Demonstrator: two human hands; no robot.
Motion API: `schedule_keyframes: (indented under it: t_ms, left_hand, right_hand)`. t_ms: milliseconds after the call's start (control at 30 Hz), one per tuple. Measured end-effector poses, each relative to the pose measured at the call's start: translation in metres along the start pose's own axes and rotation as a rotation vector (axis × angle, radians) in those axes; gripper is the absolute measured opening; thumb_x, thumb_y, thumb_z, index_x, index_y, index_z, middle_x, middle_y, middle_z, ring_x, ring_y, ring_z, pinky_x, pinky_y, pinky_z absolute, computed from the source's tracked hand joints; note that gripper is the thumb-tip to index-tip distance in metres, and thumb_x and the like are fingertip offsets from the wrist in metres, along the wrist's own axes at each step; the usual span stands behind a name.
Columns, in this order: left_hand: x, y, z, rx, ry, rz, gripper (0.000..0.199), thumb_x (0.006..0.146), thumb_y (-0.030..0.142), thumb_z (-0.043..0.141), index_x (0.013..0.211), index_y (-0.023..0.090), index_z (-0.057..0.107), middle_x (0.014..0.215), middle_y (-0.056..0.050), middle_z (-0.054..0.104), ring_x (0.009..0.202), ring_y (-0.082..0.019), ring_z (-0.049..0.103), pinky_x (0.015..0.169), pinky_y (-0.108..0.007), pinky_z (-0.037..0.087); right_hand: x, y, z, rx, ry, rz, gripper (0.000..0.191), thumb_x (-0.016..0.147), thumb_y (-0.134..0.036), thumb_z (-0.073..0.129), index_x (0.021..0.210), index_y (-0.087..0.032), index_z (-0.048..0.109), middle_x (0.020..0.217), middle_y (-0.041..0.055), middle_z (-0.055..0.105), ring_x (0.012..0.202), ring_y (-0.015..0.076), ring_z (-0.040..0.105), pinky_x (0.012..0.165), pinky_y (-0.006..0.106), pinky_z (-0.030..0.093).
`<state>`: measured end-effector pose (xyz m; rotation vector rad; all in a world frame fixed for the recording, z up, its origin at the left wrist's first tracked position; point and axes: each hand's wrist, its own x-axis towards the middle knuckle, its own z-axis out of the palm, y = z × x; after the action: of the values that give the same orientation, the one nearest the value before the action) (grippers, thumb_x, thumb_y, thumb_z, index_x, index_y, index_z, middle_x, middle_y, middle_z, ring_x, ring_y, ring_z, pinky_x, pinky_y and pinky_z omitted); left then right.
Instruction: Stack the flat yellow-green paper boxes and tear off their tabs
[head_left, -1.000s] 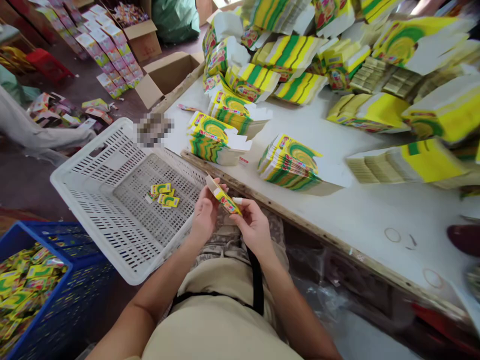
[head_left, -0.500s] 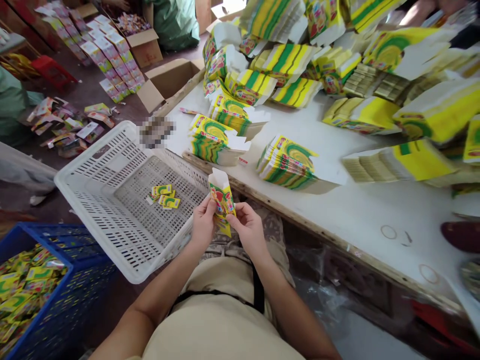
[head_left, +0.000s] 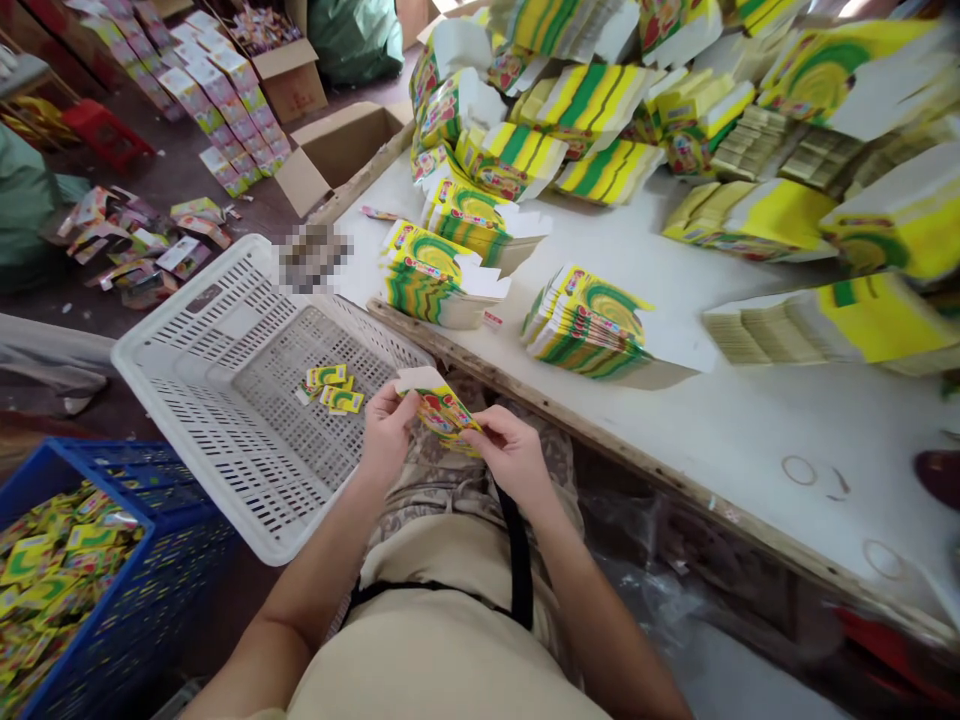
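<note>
Between my two hands, above my lap, is a small yellow, green and red printed carton [head_left: 442, 408] with a white flap at its upper left end. My left hand [head_left: 390, 425] pinches that flap end. The lower right end is gripped between the thumb and fingers of my right hand [head_left: 510, 450]. Left of the carton stands a white plastic crate [head_left: 187, 420], with several small yellow cartons [head_left: 336, 389] lying on its bottom. On the white table [head_left: 637, 440] beyond my hands, a stack of flat printed cartons [head_left: 589, 320] sits near the edge.
More stacks of flat cartons [head_left: 510, 165] crowd the back of the table. A blue crate [head_left: 150, 520] full of yellow packs stands at lower left. An open cardboard box [head_left: 337, 150] is beyond the white crate. Rubber bands [head_left: 799, 470] lie on the right of the table.
The carton has turned from nearly upright to a slant, its flap end now toward the left. My left hand has moved slightly left, my right hand slightly right.
</note>
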<state>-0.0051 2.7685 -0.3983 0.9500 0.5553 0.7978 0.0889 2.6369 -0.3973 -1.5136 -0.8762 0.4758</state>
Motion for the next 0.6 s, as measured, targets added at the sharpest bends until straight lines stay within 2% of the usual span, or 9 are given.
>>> schedule_keyframes:
  t_ms: [100,167,233,333,400,467,500,567,600]
  left_hand:
    - [0.006,0.014,-0.015,0.13,-0.118,0.018,0.036,0.069,0.047,0.081,0.093,0.021,0.074,0.089,-0.004,0.076,0.082,-0.018,0.069,0.081,-0.03,0.052]
    - [0.007,0.032,-0.024,0.204,-0.241,0.044,0.052,0.076,0.057,0.071,0.115,0.022,0.069,0.107,-0.009,0.074,0.098,-0.023,0.068,0.09,-0.035,0.05]
    - [0.004,0.051,-0.027,0.331,-0.364,0.108,0.072,0.077,0.067,0.063,0.134,0.023,0.056,0.127,-0.013,0.066,0.118,-0.028,0.06,0.102,-0.041,0.044]
    - [-0.003,0.067,-0.021,0.716,-0.571,0.154,0.097,0.059,0.063,0.081,0.141,0.023,0.048,0.141,-0.015,0.054,0.132,-0.034,0.048,0.11,-0.044,0.037]
    - [-0.009,0.063,-0.014,0.964,-0.687,0.122,0.093,0.053,0.048,0.088,0.135,0.023,0.052,0.135,-0.015,0.059,0.123,-0.035,0.055,0.103,-0.044,0.044]
    - [-0.014,0.05,-0.01,1.112,-0.676,0.107,0.073,0.062,0.039,0.084,0.127,0.022,0.056,0.118,-0.011,0.066,0.105,-0.031,0.064,0.089,-0.04,0.051]
    - [-0.016,0.042,-0.008,1.157,-0.638,0.113,0.065,0.067,0.036,0.08,0.126,0.022,0.055,0.111,-0.009,0.068,0.098,-0.029,0.066,0.085,-0.039,0.052]
    - [-0.021,0.029,-0.007,1.196,-0.555,0.161,0.061,0.071,0.033,0.075,0.126,0.021,0.052,0.109,-0.008,0.067,0.097,-0.027,0.065,0.084,-0.038,0.052]
    - [-0.023,0.024,-0.006,1.194,-0.543,0.194,0.064,0.071,0.032,0.076,0.129,0.022,0.05,0.113,-0.009,0.066,0.102,-0.028,0.064,0.087,-0.038,0.051]
  right_hand:
    - [-0.001,-0.007,-0.013,-0.151,-0.024,-0.131,0.012,0.086,-0.024,0.064,0.093,-0.023,0.074,0.078,0.0015,0.063,0.071,0.0143,0.058,0.063,0.027,0.047]
    - [-0.002,-0.01,-0.021,-0.287,0.022,-0.214,0.017,0.09,-0.021,0.06,0.099,-0.025,0.074,0.083,0.0026,0.064,0.075,0.0148,0.059,0.068,0.029,0.048]
    - [-0.005,-0.012,-0.025,-0.455,0.051,-0.298,0.022,0.092,-0.019,0.056,0.099,-0.028,0.075,0.084,0.0031,0.066,0.079,0.016,0.058,0.075,0.032,0.048]
    - [-0.009,-0.013,-0.023,-0.607,-0.031,-0.407,0.027,0.093,-0.018,0.054,0.097,-0.034,0.075,0.082,0.0017,0.068,0.083,0.0178,0.057,0.089,0.039,0.046]
    - [-0.012,-0.015,-0.018,-0.595,-0.093,-0.437,0.026,0.093,-0.021,0.056,0.099,-0.039,0.073,0.091,0.0003,0.07,0.093,0.0193,0.059,0.104,0.045,0.04]
    - [-0.014,-0.014,-0.011,-0.527,-0.024,-0.393,0.024,0.088,-0.029,0.063,0.109,-0.038,0.07,0.115,0.0023,0.067,0.116,0.0247,0.055,0.115,0.052,0.028]
    - [-0.016,-0.012,-0.008,-0.47,0.054,-0.335,0.034,0.086,-0.034,0.066,0.119,-0.036,0.066,0.13,0.0048,0.06,0.128,0.0282,0.048,0.117,0.055,0.024]
    - [-0.017,-0.005,-0.002,-0.277,0.179,-0.168,0.059,0.083,-0.045,0.067,0.137,-0.027,0.052,0.147,0.0107,0.045,0.139,0.0316,0.036,0.117,0.055,0.025]
    - [-0.018,-0.001,0.002,-0.139,0.187,-0.064,0.064,0.084,-0.049,0.064,0.141,-0.024,0.047,0.148,0.0126,0.044,0.139,0.0308,0.038,0.116,0.054,0.03]
